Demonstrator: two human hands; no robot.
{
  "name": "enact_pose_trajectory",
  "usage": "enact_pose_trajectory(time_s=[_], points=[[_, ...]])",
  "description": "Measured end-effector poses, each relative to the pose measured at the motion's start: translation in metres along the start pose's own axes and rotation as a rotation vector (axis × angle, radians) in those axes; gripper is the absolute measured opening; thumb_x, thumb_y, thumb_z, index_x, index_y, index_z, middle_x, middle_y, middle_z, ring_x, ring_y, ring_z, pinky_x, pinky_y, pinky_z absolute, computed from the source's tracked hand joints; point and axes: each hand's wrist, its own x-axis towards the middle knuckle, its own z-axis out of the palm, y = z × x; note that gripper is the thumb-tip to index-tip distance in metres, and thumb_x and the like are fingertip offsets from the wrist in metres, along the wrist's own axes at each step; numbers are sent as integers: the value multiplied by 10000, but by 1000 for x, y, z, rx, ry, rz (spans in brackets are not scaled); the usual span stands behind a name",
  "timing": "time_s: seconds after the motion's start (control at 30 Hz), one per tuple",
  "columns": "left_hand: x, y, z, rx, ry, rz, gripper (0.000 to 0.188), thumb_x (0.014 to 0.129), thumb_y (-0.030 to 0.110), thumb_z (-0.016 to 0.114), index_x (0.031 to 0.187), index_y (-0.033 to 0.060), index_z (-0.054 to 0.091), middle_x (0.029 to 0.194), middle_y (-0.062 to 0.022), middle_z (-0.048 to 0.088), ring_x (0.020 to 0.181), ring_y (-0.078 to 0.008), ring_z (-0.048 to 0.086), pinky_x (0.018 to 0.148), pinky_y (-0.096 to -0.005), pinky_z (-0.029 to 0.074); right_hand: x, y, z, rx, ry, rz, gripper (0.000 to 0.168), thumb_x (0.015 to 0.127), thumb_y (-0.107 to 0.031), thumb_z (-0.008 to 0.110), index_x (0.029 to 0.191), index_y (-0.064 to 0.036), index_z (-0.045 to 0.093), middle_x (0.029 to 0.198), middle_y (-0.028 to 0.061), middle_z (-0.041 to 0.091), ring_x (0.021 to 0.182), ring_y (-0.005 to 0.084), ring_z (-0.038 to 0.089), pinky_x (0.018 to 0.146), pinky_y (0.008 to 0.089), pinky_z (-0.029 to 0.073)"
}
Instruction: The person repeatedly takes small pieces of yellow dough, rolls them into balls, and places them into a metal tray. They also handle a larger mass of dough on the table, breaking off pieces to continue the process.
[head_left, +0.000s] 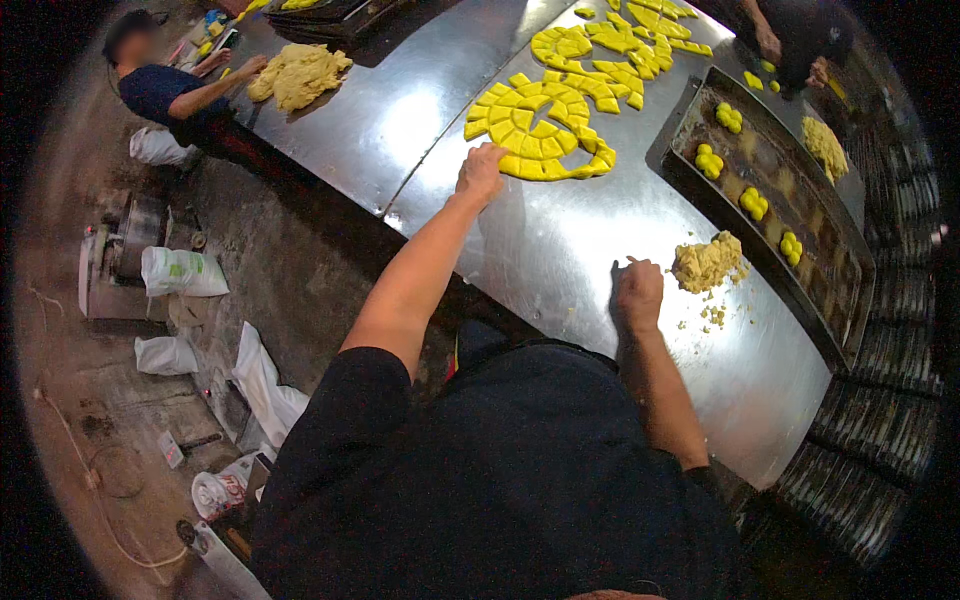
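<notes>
My left hand (481, 174) reaches to the lower left edge of a ring of cut yellow dough pieces (525, 139) on the metal table (555, 247); its fingertips meet the dough, but whether they grip a piece cannot be told. Nearer my body, my right hand (641, 289) is over the table with its fingers curled, and what is inside them is hidden. Just right of it lies a crumbly mound of tan dough (706, 262) with loose crumbs around it. More cut yellow dough (622, 52) spreads towards the table's far side.
A dark baking tray (817, 270) at the right holds several clusters of yellow dough balls (754, 203). A co-worker (172, 94) at the far left touches a large dough mound (300, 75). Another person's hands (769, 45) are at the upper right. White sacks (184, 271) lie at the left.
</notes>
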Motion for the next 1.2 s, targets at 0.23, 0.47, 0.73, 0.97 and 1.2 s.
enact_pose_trajectory(time_s=[0.23, 0.47, 0.73, 0.97, 1.2], points=[[-53, -36, -17, -93, 207, -377, 207, 783, 125, 669, 968, 58, 735, 1011, -198, 650, 968, -382, 633, 885, -454, 507, -60, 1, -1, 27, 61, 149, 222, 778, -94, 682, 999, -112, 664, 857, 103, 574, 869, 326, 548, 789, 473, 424], [-97, -12, -38, -246, 299, -342, 283, 809, 154, 705, 1074, 54, 699, 952, -154, 687, 849, -332, 650, 794, -424, 524, -4, 6, -23, 14, 118, 114, 218, 820, -60, 667, 1031, -84, 621, 886, 133, 561, 833, 343, 541, 724, 455, 441], [-130, 115, 8, -188, 13, 213, 339, 847, 143, 725, 1165, 32, 687, 1273, -158, 619, 1164, -344, 555, 1004, -415, 457, -6, 0, 6, 115, 50, -49, 259, 771, -63, 686, 1023, -88, 631, 866, 143, 553, 840, 351, 549, 721, 462, 454], [-137, 107, 25, -157, 43, 240, 333, 856, 90, 696, 1180, 18, 679, 1270, -173, 591, 1133, -375, 540, 993, -458, 448, -66, 6, -16, 204, 175, 52, 257, 762, -57, 711, 999, -64, 612, 865, 144, 534, 849, 354, 541, 726, 469, 455], [-123, 112, 13, -279, -30, 227, 314, 845, 19, 667, 1159, 20, 678, 1106, -170, 641, 1040, -360, 580, 924, -450, 476, -22, 18, -27, -67, 146, -114, 172, 724, -74, 721, 754, -43, 554, 831, 136, 519, 817, 340, 533, 723, 447, 458]])
